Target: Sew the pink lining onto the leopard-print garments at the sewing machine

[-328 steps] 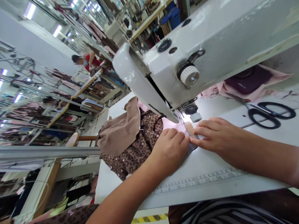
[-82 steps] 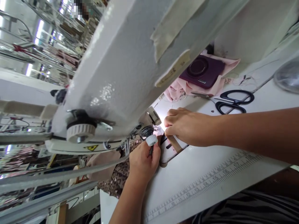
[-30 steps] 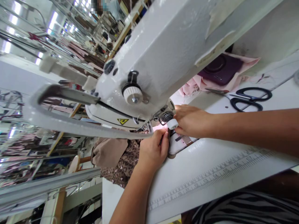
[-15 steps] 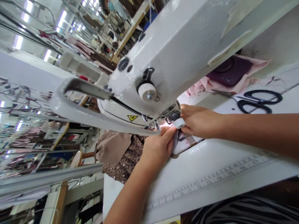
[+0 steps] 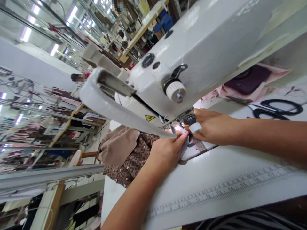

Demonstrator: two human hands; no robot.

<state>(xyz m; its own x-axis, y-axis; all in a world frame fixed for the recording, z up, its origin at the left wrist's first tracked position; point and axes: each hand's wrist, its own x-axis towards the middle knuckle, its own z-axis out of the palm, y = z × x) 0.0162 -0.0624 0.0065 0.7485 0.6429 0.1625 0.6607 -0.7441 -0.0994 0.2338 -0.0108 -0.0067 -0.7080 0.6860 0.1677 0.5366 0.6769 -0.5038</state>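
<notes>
A white sewing machine (image 5: 153,92) slants across the view. My left hand (image 5: 165,153) is closed at the left of the needle area, thumb and fingers pressed on a piece of pale pink fabric (image 5: 181,129). On the other side my right hand (image 5: 216,126) lies close behind the white knob (image 5: 195,127), its fingers curled in toward the same fabric and partly hidden by the machine head. Leopard-print fabric (image 5: 136,156) lies beside my left hand, with plain brown fabric (image 5: 118,145) over it. The needle tip is hidden.
Black-handled scissors (image 5: 280,108) lie at the right, near a dark purple phone-like object (image 5: 249,80) on pink cloth (image 5: 275,78). A printed ruler scale (image 5: 220,191) runs along the front of the white table (image 5: 187,204). Behind stand racks and work tables; people are in the distance.
The view has shifted, so the machine and both hands appear farther right. Both hands keep their place by the needle area, and more pink fabric shows between them.
</notes>
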